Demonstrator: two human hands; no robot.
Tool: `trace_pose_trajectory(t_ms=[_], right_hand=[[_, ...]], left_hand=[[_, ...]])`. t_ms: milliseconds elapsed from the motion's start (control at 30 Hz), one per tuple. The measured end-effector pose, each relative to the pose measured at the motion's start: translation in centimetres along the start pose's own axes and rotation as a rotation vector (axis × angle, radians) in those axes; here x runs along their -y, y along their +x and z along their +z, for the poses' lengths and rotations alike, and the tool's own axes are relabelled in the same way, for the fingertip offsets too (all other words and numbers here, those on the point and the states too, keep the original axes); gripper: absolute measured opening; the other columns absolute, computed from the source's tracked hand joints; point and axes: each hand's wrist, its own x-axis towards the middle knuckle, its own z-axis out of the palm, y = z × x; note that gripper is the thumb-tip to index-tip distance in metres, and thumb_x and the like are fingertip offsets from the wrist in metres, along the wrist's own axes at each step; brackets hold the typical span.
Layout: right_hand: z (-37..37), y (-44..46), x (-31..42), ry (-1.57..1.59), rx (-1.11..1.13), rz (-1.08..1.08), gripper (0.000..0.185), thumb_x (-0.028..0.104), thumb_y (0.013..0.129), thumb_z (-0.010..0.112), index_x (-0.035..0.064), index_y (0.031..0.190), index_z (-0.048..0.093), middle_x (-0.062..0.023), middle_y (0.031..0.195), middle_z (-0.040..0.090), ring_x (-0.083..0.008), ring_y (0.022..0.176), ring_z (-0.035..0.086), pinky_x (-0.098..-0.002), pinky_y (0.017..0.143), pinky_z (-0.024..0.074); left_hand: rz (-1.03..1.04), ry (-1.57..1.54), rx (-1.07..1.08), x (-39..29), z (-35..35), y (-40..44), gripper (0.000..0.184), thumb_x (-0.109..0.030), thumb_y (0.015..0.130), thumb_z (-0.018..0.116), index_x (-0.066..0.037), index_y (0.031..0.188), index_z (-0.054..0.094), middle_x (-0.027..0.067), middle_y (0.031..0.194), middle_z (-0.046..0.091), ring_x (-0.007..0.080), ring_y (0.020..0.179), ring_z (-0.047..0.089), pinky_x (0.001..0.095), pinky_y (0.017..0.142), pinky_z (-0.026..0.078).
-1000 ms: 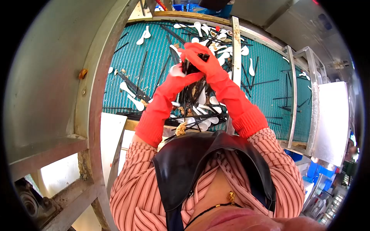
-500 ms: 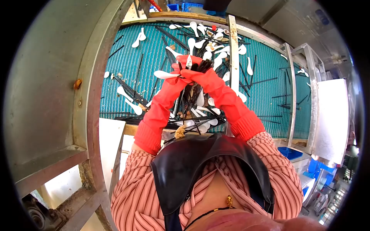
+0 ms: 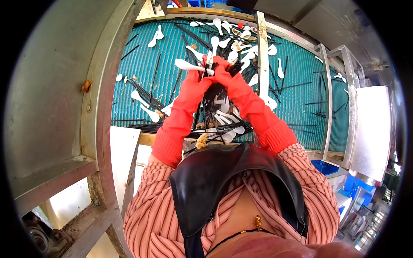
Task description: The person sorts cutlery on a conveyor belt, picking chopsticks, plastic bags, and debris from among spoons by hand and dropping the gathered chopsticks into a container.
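Both hands wear red rubber gloves and meet over the ridged green conveyor belt (image 3: 142, 81). My right hand (image 3: 224, 74) is closed around a bundle of black chopsticks (image 3: 234, 68), whose ends stick out on its right side. My left hand (image 3: 194, 85) is closed at the handle of a white spoon (image 3: 187, 65), its bowl pointing left. A second white spoon (image 3: 210, 57) stands up between the hands; which hand grips it I cannot tell. Under the hands lies a tangle of chopsticks and white spoons (image 3: 228, 135).
White spoons, chopsticks and food scraps (image 3: 201, 141) lie scattered over the belt. A metal crossbar (image 3: 263, 56) spans it right of my hands. A steel frame post (image 3: 97, 86) rises at left. Farther right stand another metal frame (image 3: 350, 103) and a white panel (image 3: 372, 129).
My hands have turned and shifted slightly; the left-pointing spoon now sits higher, above the left glove. The whole view has tilted a little.
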Motion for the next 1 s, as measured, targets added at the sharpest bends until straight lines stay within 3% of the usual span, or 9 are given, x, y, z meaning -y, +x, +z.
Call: trace_pose_trajectory(t_ms=[100, 200, 300, 333, 433, 500, 700, 900, 1000], right_hand=[[1.4, -1.0, 1.2, 0.006, 0.04, -0.012, 0.028, 0.023, 0.093, 0.078, 0.0061, 0.114, 0.071, -0.0002, 0.095, 0.069, -0.0119, 0.08, 0.058, -0.0324, 0.072, 0.0509], [1.5, -2.0, 2.5, 0.028, -0.129, 0.088, 0.029, 0.03, 0.091, 0.083, 0.0073, 0.107, 0.074, 0.0026, 0.093, 0.071, -0.0107, 0.08, 0.061, -0.0307, 0.071, 0.0511], [-0.1, -2.6, 2.5, 0.1, -0.23, 0.249, 0.027, 0.029, 0.091, 0.085, 0.0083, 0.107, 0.078, 0.0016, 0.09, 0.074, -0.0102, 0.079, 0.065, -0.0289, 0.072, 0.0522], [-0.5, -2.7, 2.7, 0.133, -0.224, 0.267, 0.026, 0.028, 0.091, 0.085, 0.0082, 0.108, 0.078, 0.0014, 0.091, 0.075, -0.0102, 0.079, 0.065, -0.0287, 0.072, 0.0524], [-0.9, -3.0, 2.0, 0.359, -0.24, 0.31, 0.029, 0.033, 0.094, 0.082, 0.0072, 0.108, 0.078, -0.001, 0.094, 0.077, -0.0115, 0.082, 0.069, -0.0285, 0.073, 0.0551], [-1.1, -2.9, 2.1, 0.274, -0.461, 0.41, 0.033, 0.04, 0.097, 0.076, 0.0079, 0.105, 0.078, -0.0031, 0.093, 0.077, -0.0123, 0.083, 0.07, -0.0286, 0.073, 0.0563], [-1.6, -3.3, 2.6, 0.37, -0.152, 0.338, 0.038, 0.045, 0.102, 0.067, 0.0089, 0.107, 0.074, -0.0014, 0.082, 0.07, -0.0133, 0.066, 0.063, -0.0314, 0.059, 0.0511], [-0.9, -3.8, 2.4, 0.268, 0.095, 0.447, 0.039, 0.043, 0.104, 0.06, 0.0145, 0.128, 0.073, 0.0024, 0.066, 0.06, -0.0116, 0.049, 0.049, -0.0285, 0.046, 0.0361], [-0.7, -4.4, 4.3, 0.382, 0.023, 0.578, 0.031, 0.04, 0.106, 0.061, 0.0147, 0.116, 0.076, -0.0002, 0.066, 0.062, -0.014, 0.048, 0.052, -0.0301, 0.045, 0.0372]], left_hand=[[0.29, 0.299, 0.002, 3.8, -0.1, 2.9, 0.05, -0.021, 0.096, 0.069, -0.006, 0.143, 0.059, 0.0164, 0.125, 0.071, 0.0305, 0.116, 0.068, 0.04, 0.098, 0.052], [0.141, 0.493, 0.09, 1.0, 0.9, 1.5, 0.053, -0.026, 0.094, 0.07, -0.007, 0.142, 0.06, 0.0161, 0.128, 0.071, 0.0334, 0.122, 0.066, 0.042, 0.104, 0.049], [0.263, 0.358, 0.212, 1.4, 0.6, 2.1, 0.057, -0.026, 0.091, 0.074, -0.003, 0.141, 0.059, 0.0171, 0.128, 0.07, 0.0354, 0.121, 0.066, 0.0426, 0.104, 0.049], [0.278, 0.249, 0.151, -0.1, 1.1, 1.2, 0.039, -0.013, 0.094, 0.07, -0.001, 0.131, 0.064, 0.005, 0.117, 0.07, 0.0182, 0.111, 0.063, 0.0349, 0.1, 0.05], [-0.146, -0.241, 0.289, -3.9, 0.3, -0.5, 0.033, -0.011, 0.1, 0.067, 0.0, 0.131, 0.064, 0.0045, 0.114, 0.072, 0.0136, 0.108, 0.064, 0.0309, 0.098, 0.05], [-0.192, -0.286, 0.342, -2.5, -1.1, 0.0, 0.03, -0.011, 0.104, 0.063, 0.0, 0.132, 0.064, 0.0101, 0.113, 0.074, 0.0169, 0.104, 0.071, 0.0321, 0.093, 0.057], [-0.266, -0.419, 0.316, -3.6, -0.7, -0.5, 0.026, -0.014, 0.105, 0.061, 0.003, 0.124, 0.065, 0.016, 0.11, 0.075, 0.0247, 0.094, 0.075, 0.0362, 0.086, 0.062], [0.062, 0.194, 0.165, -2.9, 2.0, -1.6, 0.039, -0.03, 0.103, 0.065, -0.01, 0.136, 0.06, 0.0133, 0.111, 0.073, 0.0256, 0.103, 0.071, 0.0377, 0.089, 0.055], [-0.128, 0.385, 0.03, -2.7, 2.6, -1.7, 0.055, -0.036, 0.101, 0.068, -0.007, 0.145, 0.051, 0.0182, 0.109, 0.074, 0.028, 0.098, 0.074, 0.0389, 0.079, 0.057]])
